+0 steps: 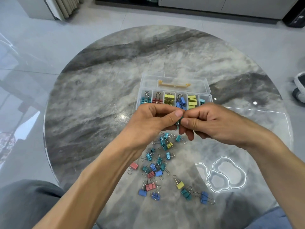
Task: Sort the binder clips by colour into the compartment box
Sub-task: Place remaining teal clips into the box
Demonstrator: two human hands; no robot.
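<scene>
**Inspector:** Start nearest you. What lies on the surface (99,90)?

**Operator:** The unsorted binder clips (158,167), scattered from 6 o'clock up towards centre. Blue, teal, red and yellow are mixed together, which I take as the part of the job not yet done.

**Inspector:** And your grip?

**Operator:** Both hands meet above the pile, just short of the box. My left hand (153,119) and right hand (212,124) have thumb and fingers curled in tight, pinching one teal clip (179,123) between them. I judge I'm holding it with both hands to work its wire handles or free it from another clip; which, I cannot tell.

**Inspector:** Beyond the hands?

**Operator:** The compartment box (175,98) at 12 o'clock, lid (175,81) thrown back away from me so the cells stay reachable. Visible cells run teal, red, yellow, blue, yellow, then teal at the right end.

**Inspector:** Limitations?

**Operator:** My hands cover the box's near edge. The held clip is mostly hidden by my fingers.
</scene>
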